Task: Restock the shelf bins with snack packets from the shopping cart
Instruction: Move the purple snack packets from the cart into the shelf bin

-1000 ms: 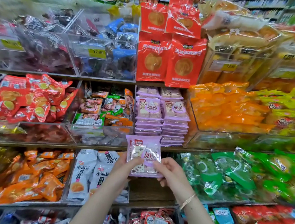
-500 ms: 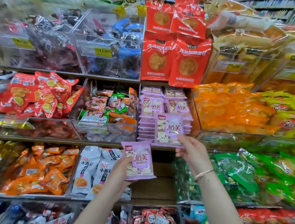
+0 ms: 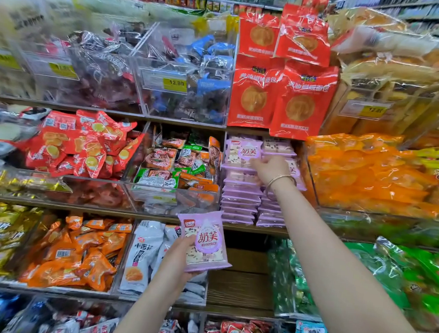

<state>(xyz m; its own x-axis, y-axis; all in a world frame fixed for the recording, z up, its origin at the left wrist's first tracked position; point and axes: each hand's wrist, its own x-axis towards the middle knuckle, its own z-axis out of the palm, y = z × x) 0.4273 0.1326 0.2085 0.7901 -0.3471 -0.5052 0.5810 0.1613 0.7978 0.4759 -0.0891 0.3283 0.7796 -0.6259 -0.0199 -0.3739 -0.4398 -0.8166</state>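
Observation:
My left hand (image 3: pixel 178 258) holds a pink snack packet (image 3: pixel 206 241) upright in front of the lower shelf. My right hand (image 3: pixel 270 168) reaches into the middle shelf and grips another pink packet (image 3: pixel 243 151) at the top of the left stack. Two stacks of the same pink packets (image 3: pixel 241 197) fill that bin, and my right wrist with a bracelet covers part of the right stack. The shopping cart is not in view.
Clear bins line every shelf. Red bread packets (image 3: pixel 280 92) stand right above the pink stacks, mixed green and orange packets (image 3: pixel 175 168) lie to their left, orange packets (image 3: pixel 366 174) to their right. An empty wooden gap (image 3: pixel 240 282) sits below the pink bin.
My hands split the pink packets. The right hand carried one up from in front of the stacks to the top of the left stack. The left hand kept its packet low.

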